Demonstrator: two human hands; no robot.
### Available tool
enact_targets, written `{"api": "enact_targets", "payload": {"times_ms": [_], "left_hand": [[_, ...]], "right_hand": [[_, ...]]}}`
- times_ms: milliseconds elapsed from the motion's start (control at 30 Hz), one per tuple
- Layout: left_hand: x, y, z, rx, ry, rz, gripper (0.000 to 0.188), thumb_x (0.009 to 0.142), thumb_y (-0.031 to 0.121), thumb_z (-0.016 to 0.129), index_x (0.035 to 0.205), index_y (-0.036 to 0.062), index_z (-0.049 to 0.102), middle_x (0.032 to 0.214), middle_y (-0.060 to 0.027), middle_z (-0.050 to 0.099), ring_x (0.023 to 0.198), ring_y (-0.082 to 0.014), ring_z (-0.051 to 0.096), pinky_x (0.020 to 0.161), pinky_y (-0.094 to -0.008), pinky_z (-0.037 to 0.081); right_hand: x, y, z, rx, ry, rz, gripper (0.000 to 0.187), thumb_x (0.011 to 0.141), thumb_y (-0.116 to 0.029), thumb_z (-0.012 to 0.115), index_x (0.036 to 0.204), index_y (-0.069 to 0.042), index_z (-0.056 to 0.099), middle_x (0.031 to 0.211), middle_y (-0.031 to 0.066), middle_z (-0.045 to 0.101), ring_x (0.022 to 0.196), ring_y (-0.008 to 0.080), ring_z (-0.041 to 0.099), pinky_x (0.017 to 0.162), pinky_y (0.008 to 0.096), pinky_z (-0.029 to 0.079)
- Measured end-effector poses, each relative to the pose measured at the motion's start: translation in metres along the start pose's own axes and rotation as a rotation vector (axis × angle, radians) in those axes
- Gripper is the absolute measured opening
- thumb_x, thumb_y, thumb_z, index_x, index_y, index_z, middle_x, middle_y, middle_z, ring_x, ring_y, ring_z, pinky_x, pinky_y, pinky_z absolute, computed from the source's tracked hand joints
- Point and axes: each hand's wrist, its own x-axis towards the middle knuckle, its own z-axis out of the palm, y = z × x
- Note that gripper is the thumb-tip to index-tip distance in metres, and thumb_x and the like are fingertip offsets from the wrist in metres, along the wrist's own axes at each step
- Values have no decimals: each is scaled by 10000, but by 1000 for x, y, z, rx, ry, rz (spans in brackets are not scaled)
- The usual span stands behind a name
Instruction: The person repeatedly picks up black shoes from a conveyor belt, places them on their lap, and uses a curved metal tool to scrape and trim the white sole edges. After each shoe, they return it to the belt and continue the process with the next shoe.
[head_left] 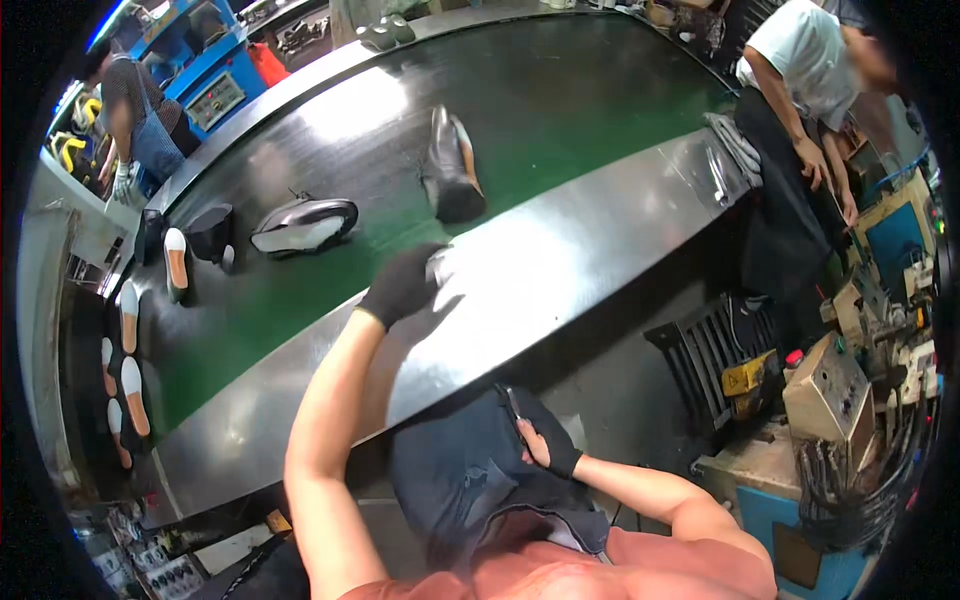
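Note:
My left hand (pixel 405 284), in a black glove with pale fingertips, reaches over the shiny metal edge (pixel 520 265) of the dark-green conveyor belt (pixel 385 215). Its fingers look spread and somewhat blurred, and I see nothing in them. Just beyond them a dark leather shoe (pixel 453 175) lies on the belt. Further left, another dark shoe (pixel 305 227) rests on its side with a pale sole showing. Over my lap, my right hand (pixel 548 440), in a black fingerless glove, is closed around a slim dark piece (pixel 512 403) whose kind I cannot make out.
Several shoe parts with white and tan soles (pixel 134 395) line the belt's left end. A person in a white shirt (pixel 805 70) works at the far right, and another (pixel 145 120) stands at the far left. A control box with a red button (pixel 828 390) stands at my right.

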Motion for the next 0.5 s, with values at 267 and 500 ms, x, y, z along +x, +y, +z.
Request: {"api": "enact_targets", "payload": {"times_ms": [267, 500], "left_hand": [[-33, -200, -146, 745, -248, -501, 1102, 526, 555, 815, 1443, 168, 340, 1472, -166, 347, 1365, -458, 261, 1079, -561, 293], [-56, -225, -117, 436, 110, -864, 1059, 605, 652, 743, 1373, 2, 411, 1353, -265, 471, 1272, -360, 456, 1033, -412, 389]], "right_hand": [[21, 6, 1, 138, -169, 562, 426, 1000, -321, 417, 1238, 17, 518, 965, 196, 642, 592, 203, 641, 671, 352, 528], [47, 45, 13, 30, -202, 325, 471, 1014, -359, 382, 1168, 45, 570, 1137, 176, 625, 1101, 254, 581, 943, 340, 427]]}}
